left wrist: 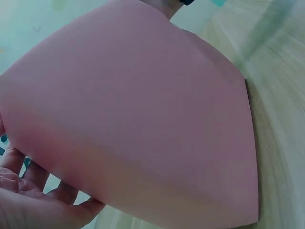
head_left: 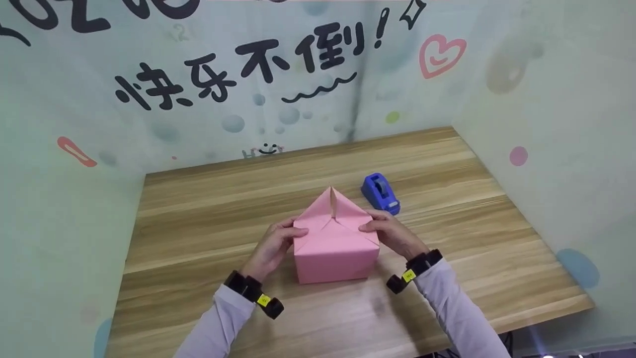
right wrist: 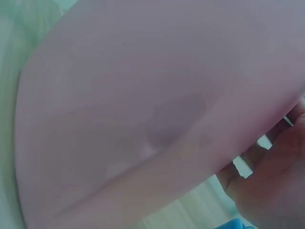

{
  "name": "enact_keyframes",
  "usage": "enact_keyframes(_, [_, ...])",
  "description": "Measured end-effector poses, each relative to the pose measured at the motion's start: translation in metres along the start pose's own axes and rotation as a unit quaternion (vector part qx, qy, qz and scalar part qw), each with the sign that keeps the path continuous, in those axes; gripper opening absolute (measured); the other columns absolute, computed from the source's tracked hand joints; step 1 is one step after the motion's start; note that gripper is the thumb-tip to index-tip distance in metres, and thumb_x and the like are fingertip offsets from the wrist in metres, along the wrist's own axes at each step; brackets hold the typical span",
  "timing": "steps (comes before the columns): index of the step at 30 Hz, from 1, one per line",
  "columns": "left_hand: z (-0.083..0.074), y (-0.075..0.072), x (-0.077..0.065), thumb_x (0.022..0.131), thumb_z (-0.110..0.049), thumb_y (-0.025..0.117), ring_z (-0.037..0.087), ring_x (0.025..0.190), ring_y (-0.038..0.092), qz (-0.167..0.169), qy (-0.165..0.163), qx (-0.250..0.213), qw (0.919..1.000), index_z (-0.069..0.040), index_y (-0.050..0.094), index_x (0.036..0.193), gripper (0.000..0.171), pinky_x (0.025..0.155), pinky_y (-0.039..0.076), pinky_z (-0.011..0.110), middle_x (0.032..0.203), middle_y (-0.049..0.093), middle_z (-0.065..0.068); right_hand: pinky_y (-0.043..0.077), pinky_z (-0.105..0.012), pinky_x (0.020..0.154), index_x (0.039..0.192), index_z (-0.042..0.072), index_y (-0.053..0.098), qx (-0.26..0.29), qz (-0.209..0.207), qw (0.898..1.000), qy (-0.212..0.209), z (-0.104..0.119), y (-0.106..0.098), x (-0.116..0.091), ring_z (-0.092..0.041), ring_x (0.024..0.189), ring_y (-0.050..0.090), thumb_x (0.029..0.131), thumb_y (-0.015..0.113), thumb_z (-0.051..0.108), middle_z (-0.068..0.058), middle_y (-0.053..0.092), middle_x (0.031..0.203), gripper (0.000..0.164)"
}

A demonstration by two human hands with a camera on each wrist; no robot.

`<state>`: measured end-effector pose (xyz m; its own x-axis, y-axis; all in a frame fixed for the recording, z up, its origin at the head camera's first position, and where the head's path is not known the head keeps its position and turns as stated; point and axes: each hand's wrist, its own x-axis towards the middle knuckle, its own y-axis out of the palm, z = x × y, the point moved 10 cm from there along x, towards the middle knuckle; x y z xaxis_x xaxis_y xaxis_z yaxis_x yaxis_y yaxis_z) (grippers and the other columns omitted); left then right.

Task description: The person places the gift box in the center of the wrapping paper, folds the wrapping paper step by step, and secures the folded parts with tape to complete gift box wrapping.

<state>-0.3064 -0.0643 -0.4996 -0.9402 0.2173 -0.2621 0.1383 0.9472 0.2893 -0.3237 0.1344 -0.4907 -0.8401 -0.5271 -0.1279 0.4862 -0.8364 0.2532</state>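
A pink folded-paper box [head_left: 337, 263] stands near the middle of the table, its top folds rising to a split peak. On its left side, my left hand [head_left: 271, 248] holds it, thumb on the front fold. My right hand [head_left: 397, 232] grips the opposite side in much the same way, thumb also on the fold. The box's pink side [left wrist: 143, 105] fills most of the left wrist view, with my left fingers along its lower left edge. Another pink face [right wrist: 119, 105] covers the right wrist view, my right fingers reaching behind its edge.
Just beyond my right hand sits a blue tape dispenser [head_left: 380, 193]. The wood-grain table [head_left: 208, 214] meets printed pale walls [head_left: 308, 119] at the back and sides. A few dark cables [head_left: 508, 342] show below its front right edge.
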Motion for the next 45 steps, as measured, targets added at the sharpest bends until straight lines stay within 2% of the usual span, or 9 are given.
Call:
enact_keyframes(7, [-0.005,-0.001,-0.004,0.077,-0.008,0.069,0.015,0.093,0.055,0.001,0.022,0.033,0.9992,-0.009,0.069,0.108,0.031,0.085,0.045,0.027,0.099,0.064,0.0,0.048,-0.024,0.086,0.102,0.023,0.071,-0.034,-0.008,0.998,-0.056,0.011,0.0,-0.006,-0.01,0.1,0.059,0.082,0.059,0.0,0.006,0.067,0.108,0.033])
enact_keyframes(12, [-0.022,-0.002,-0.012,0.08,-0.02,0.072,0.015,0.105,0.057,0.001,0.101,0.163,0.9814,-0.014,0.069,0.11,0.031,0.093,0.046,0.031,0.112,0.066,-0.001,0.042,-0.027,0.099,0.116,0.006,0.065,-0.128,0.004,0.987,-0.099,0.021,0.002,-0.012,-0.014,0.12,0.053,0.087,0.059,0.006,-0.005,0.06,0.127,0.029])
enact_keyframes(15, [-0.038,0.004,-0.021,0.084,-0.03,0.068,0.016,0.115,0.055,0.012,0.182,0.29,0.9394,-0.016,0.067,0.114,0.032,0.101,0.042,0.037,0.122,0.063,0.0,0.037,-0.033,0.105,0.118,0.0,0.062,-0.197,0.012,0.972,-0.128,0.029,0.004,-0.015,-0.017,0.128,0.046,0.09,0.057,0.01,-0.01,0.053,0.135,0.03])
enact_keyframes(22, [-0.051,0.028,-0.045,0.078,-0.056,0.064,0.025,0.14,0.027,0.059,0.296,0.606,0.7358,-0.016,0.042,0.14,0.077,0.111,0.025,0.05,0.149,0.034,0.001,0.032,-0.044,0.109,0.116,0.013,0.067,-0.368,0.003,0.909,-0.194,0.051,0.012,-0.019,-0.021,0.13,0.044,0.091,0.058,0.015,-0.002,0.056,0.133,0.026])
enact_keyframes(27, [-0.048,0.039,-0.059,0.082,-0.055,0.058,0.026,0.14,0.025,0.046,0.367,0.667,0.6472,-0.006,0.04,0.14,0.078,0.114,0.024,0.042,0.151,0.031,0.005,0.029,-0.049,0.11,0.128,0.011,0.057,-0.508,0.027,0.829,-0.232,0.056,0.029,-0.031,-0.032,0.134,0.036,0.087,0.064,0.025,-0.008,0.05,0.138,0.044])
enact_keyframes(31, [-0.044,0.047,-0.073,0.086,-0.046,0.057,0.027,0.139,0.029,0.023,0.433,0.663,0.6104,-0.002,0.042,0.137,0.069,0.112,0.027,0.038,0.147,0.037,0.012,0.027,-0.052,0.109,0.136,0.004,0.045,-0.601,0.043,0.744,-0.287,0.055,0.045,-0.05,-0.037,0.136,0.03,0.075,0.073,0.039,-0.014,0.039,0.145,0.076])
enact_keyframes(35, [-0.045,0.053,-0.081,0.09,-0.039,0.056,0.026,0.133,0.039,0.012,0.463,0.65,0.6019,-0.001,0.046,0.134,0.059,0.109,0.034,0.037,0.139,0.046,0.014,0.031,-0.049,0.107,0.134,0.001,0.048,-0.637,0.028,0.682,-0.36,0.057,0.06,-0.066,-0.036,0.132,0.039,0.079,0.07,0.036,-0.015,0.045,0.141,0.069])
enact_keyframes(38, [-0.047,0.056,-0.085,0.091,-0.033,0.057,0.028,0.128,0.044,0.016,0.476,0.642,0.6005,-0.007,0.052,0.13,0.048,0.107,0.037,0.04,0.132,0.052,0.015,0.033,-0.049,0.106,0.13,0.002,0.052,-0.641,0.013,0.655,-0.4,0.058,0.07,-0.072,-0.034,0.126,0.047,0.083,0.068,0.026,-0.015,0.051,0.135,0.056])
enact_keyframes(45, [-0.045,0.068,-0.093,0.091,-0.021,0.053,0.036,0.12,0.049,0.013,0.508,0.663,0.5493,-0.032,0.056,0.124,0.035,0.096,0.043,0.051,0.121,0.057,0.016,0.036,-0.056,0.1,0.123,0.009,0.06,-0.637,-0.025,0.613,-0.467,0.056,0.083,-0.087,-0.037,0.116,0.052,0.083,0.062,0.009,-0.017,0.057,0.122,0.04])
